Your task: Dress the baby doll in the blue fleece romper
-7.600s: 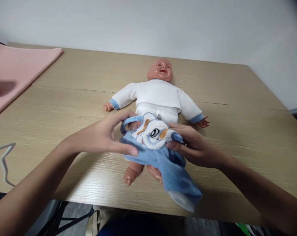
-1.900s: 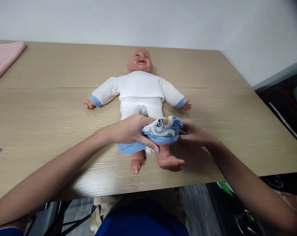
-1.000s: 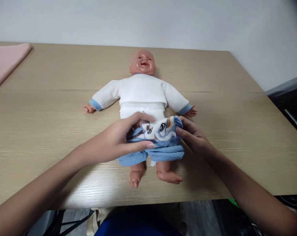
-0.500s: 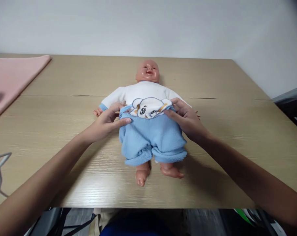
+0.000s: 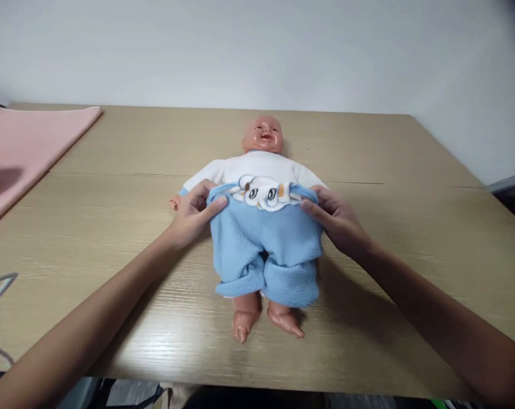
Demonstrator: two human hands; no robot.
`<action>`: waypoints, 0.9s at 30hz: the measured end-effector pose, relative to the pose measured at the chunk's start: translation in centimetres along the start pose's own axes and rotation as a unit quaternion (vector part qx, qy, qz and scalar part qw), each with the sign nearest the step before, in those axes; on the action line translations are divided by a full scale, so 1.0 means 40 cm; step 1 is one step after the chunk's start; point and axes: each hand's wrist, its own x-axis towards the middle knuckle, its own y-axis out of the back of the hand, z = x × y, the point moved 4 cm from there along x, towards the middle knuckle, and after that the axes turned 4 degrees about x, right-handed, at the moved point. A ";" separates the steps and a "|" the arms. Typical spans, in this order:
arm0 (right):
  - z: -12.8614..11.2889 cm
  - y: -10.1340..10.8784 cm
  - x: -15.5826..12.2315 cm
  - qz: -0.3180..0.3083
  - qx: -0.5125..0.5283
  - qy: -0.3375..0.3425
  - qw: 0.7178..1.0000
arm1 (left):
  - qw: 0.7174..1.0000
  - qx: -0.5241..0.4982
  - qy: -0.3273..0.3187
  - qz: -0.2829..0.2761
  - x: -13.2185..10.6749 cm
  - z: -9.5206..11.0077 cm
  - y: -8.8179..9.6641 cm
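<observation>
Fuzzy blue pants (image 5: 263,236) bore a white patch (image 5: 262,193). Left grip (image 5: 194,210) pinched them narrowly at ten o'clock, right grip (image 5: 339,218) at two.

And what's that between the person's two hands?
In the head camera's view, the waist of the blue pants spans the stretch between the left hand and the right hand, with a white cartoon face patch in the middle.

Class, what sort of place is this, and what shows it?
An indoor room, perhaps for practice: a wood-look table, a pale wall behind it, and a baby doll lying face up.
</observation>
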 end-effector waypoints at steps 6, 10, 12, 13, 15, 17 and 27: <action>0.025 -0.019 0.089 0.128 0.055 0.041 0.989 | 0.998 0.032 -0.006 0.050 0.093 -0.021 -0.026; 0.083 -0.006 0.146 0.116 0.046 0.007 0.992 | 0.998 -0.011 0.043 0.036 0.126 -0.062 -0.040; 0.095 0.004 0.158 0.117 0.039 0.001 0.992 | 0.999 -0.017 0.049 0.017 0.135 -0.071 -0.040; 0.098 0.009 0.158 0.115 0.035 -0.003 0.993 | 0.999 -0.016 0.051 0.000 0.138 -0.072 -0.037; 0.099 0.024 0.144 0.105 0.019 -0.011 0.994 | 0.998 -0.002 0.046 -0.046 0.140 -0.068 -0.019; 0.099 0.044 0.114 0.083 0.007 -0.019 0.996 | 0.994 0.021 0.040 -0.097 0.134 -0.060 0.011; 0.099 0.129 0.015 -0.102 -0.088 -0.011 0.991 | 0.958 0.097 0.007 -0.269 0.086 -0.042 0.046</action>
